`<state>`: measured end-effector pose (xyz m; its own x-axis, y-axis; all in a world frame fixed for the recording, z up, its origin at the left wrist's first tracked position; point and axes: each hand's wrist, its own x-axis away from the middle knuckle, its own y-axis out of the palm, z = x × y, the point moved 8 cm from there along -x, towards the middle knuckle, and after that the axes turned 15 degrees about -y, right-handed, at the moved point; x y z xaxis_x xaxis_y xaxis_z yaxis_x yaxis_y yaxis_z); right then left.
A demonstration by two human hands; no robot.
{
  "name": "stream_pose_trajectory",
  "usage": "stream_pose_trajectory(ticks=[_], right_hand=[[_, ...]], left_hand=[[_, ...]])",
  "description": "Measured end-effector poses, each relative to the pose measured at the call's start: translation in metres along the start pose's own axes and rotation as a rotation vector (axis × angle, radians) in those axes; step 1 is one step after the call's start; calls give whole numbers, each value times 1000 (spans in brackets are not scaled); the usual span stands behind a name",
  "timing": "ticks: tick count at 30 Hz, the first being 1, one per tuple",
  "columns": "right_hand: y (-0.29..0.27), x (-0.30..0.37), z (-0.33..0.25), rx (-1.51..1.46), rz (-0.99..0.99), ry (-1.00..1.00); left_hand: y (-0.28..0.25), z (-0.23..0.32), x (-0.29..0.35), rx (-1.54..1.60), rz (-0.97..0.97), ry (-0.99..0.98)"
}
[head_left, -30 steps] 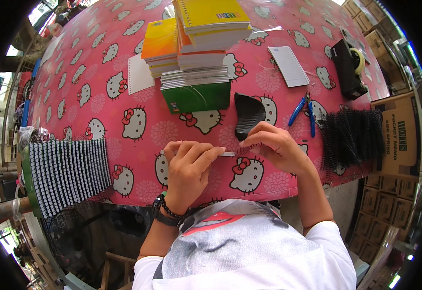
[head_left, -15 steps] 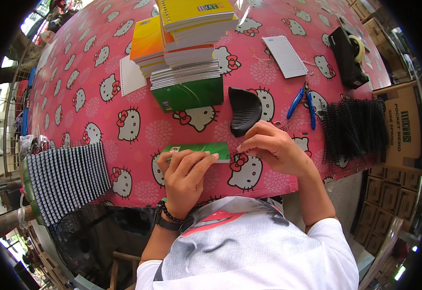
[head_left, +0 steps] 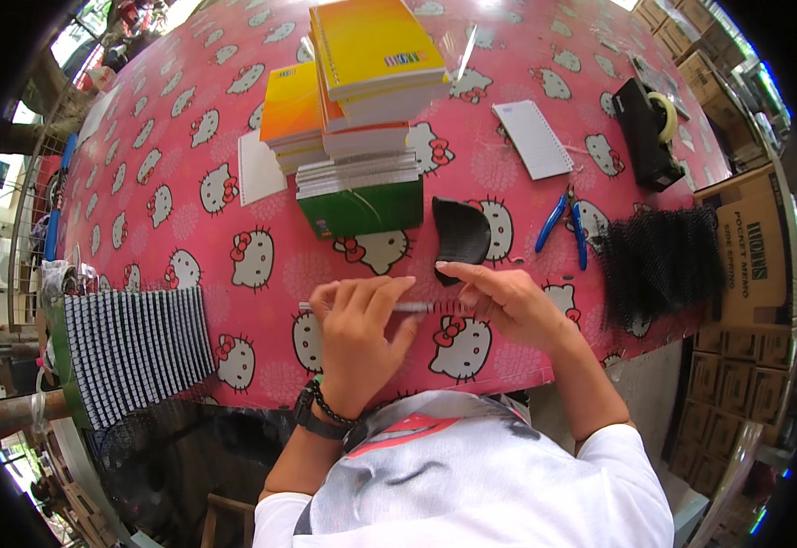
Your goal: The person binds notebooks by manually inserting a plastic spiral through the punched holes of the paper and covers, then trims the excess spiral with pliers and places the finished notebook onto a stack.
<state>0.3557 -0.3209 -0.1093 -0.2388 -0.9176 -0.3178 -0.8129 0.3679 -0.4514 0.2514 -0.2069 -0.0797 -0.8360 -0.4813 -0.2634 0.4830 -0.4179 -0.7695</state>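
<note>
Both hands meet over the near edge of the table [head_left: 234, 119], on one small notebook [head_left: 398, 307] seen edge-on as a thin pale strip. The left hand [head_left: 357, 338] lies over its left part, fingers [head_left: 382, 297] curled across the top and thumb below, pinching it. The right hand [head_left: 499, 301] holds its right end, index finger stretched flat along the top edge toward the left hand, the rest bent loosely.

My guess at the risk: the notebook is thin and held only by fingertips, so uneven pressure could bend or twist it, or let it slip off the table edge onto the lap. The black comb piece [head_left: 461, 233] lies just beyond the right fingers, apart from them; a careless reach might knock it. Pliers [head_left: 565, 224] and the notebook stack [head_left: 362, 137] sit well clear.
</note>
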Motion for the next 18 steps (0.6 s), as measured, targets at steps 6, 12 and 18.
stream_pose_trajectory(ticks=[6,12,18], right_hand=[[5,0,5,26,-93,75],[-25,-24,25,467,-122,-176],[-18,-26,42,571,-288,-66]], left_hand=[[17,10,4,57,-132,99],[8,11,12,63,-134,60],[10,11,12,54,-112,103]])
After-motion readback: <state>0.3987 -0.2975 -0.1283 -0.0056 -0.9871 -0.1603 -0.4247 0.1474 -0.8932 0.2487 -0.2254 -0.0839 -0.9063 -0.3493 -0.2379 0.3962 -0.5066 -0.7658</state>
